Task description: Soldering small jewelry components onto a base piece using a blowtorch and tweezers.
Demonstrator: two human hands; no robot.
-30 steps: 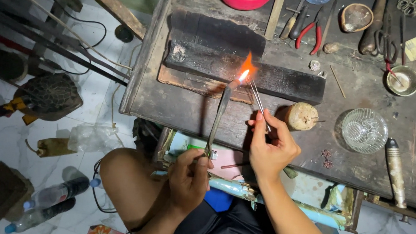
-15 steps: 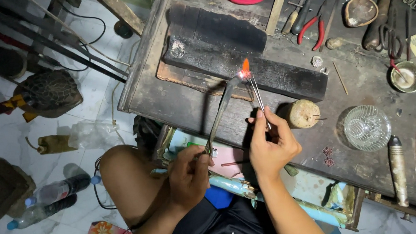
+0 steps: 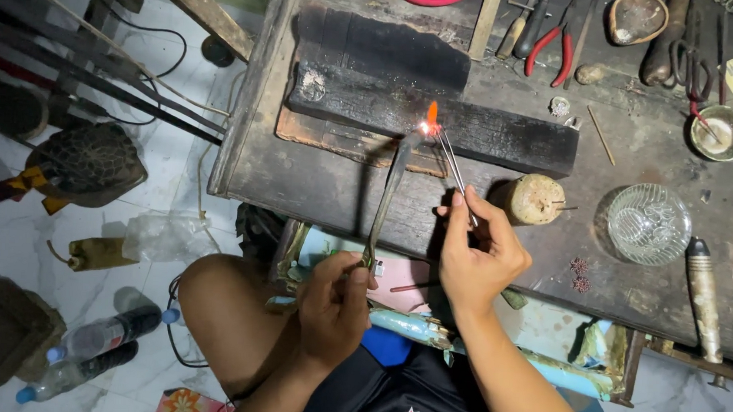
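My left hand [image 3: 338,295] grips the lower end of a long thin torch pipe [image 3: 387,195] that rises toward a charred black block [image 3: 443,120]. A small orange flame [image 3: 431,115] burns at the pipe's tip, just above the block. My right hand [image 3: 478,254] pinches slim metal tweezers [image 3: 456,171] whose tips reach into the flame. Whatever the tweezers hold is too small to make out.
On the worn wooden workbench [image 3: 316,180] lie a round wooden stump [image 3: 534,199], a cut-glass bowl [image 3: 648,224], red-handled pliers [image 3: 549,48], small metal bowls [image 3: 719,132] and a tool handle [image 3: 704,289]. Plastic bottles [image 3: 90,345] and a dark bag [image 3: 87,162] sit on the tiled floor at left.
The flame has shrunk from a wide orange flare to a small one. Both hands keep the same grips; the view has shifted slightly.
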